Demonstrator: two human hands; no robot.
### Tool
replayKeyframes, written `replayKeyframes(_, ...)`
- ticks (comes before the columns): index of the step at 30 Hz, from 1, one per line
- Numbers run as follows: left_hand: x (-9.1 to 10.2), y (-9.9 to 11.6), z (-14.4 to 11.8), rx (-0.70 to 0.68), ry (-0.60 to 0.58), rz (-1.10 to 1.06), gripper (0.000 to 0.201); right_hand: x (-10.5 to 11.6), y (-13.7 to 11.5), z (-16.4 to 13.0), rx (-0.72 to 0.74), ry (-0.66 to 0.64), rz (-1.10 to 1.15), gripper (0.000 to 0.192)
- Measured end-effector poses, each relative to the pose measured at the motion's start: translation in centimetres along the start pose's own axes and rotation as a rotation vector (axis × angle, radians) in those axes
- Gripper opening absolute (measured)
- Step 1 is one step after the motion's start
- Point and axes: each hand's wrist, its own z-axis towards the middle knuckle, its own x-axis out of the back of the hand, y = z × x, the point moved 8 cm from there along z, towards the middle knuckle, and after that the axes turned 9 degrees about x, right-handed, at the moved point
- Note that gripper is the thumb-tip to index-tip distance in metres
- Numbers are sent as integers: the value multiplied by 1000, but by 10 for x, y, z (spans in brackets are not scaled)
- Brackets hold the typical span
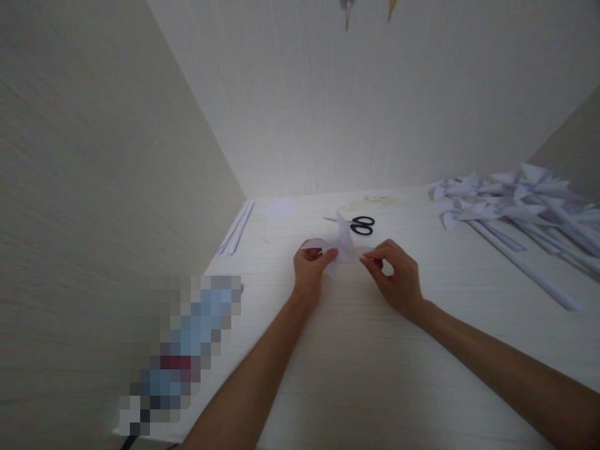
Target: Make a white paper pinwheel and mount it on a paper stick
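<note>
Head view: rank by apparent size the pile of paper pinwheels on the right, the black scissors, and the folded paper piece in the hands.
1. Pile of white paper pinwheels with rolled paper sticks, clearly largest.
2. White folded paper piece, pinched by left hand and right hand.
3. Black-handled scissors.
The last two look close; the scissors lie farther back, so their order is unsure.

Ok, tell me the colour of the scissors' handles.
Black; the scissors lie on the table beyond both hands, clearest in the head view.

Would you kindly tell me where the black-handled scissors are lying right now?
In the head view, the black-handled scissors lie on the white table, just beyond the folded white paper piece.
</note>
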Motion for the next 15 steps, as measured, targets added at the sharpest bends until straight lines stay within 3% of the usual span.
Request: replayKeyframes(15,2,0,-1,-1,27,43,28,0,1,-1,-4,-6,-17,8)
